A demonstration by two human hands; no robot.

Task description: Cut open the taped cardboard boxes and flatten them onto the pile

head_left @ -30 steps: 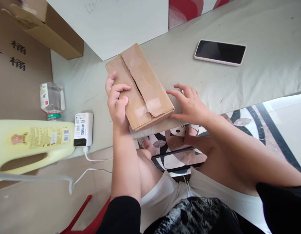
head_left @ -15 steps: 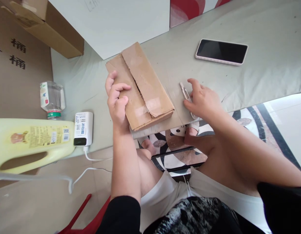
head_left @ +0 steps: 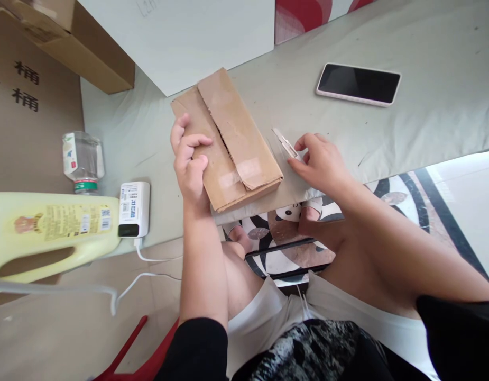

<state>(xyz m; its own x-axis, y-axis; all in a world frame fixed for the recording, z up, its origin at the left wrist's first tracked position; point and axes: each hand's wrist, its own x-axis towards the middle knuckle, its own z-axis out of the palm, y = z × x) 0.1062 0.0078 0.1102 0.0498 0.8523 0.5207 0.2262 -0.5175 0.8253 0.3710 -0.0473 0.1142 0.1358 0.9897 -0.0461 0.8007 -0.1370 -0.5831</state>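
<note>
A flat brown cardboard box (head_left: 244, 132) lies slanted on the cloth-covered table, with a ragged seam along its top and clear tape near one end. My left hand (head_left: 192, 164) grips its left side, fingers bent over the top face. Just right of the box, my right hand (head_left: 319, 161) pinches a small white utility knife (head_left: 286, 144) between thumb and fingers. The knife's tip points up and left, apart from the box. Part of its handle is hidden by my fingers.
A phone (head_left: 358, 84) lies at the right rear. On the left are a white power bank (head_left: 134, 209) with a cable, a yellow jug (head_left: 57, 227) and a clear bottle (head_left: 83, 159). A large white box (head_left: 196, 37) stands behind, near another cardboard carton (head_left: 97, 53).
My right hand has closed on the utility knife and shifted it left, nearer to the cardboard box. My left hand and the box have stayed put.
</note>
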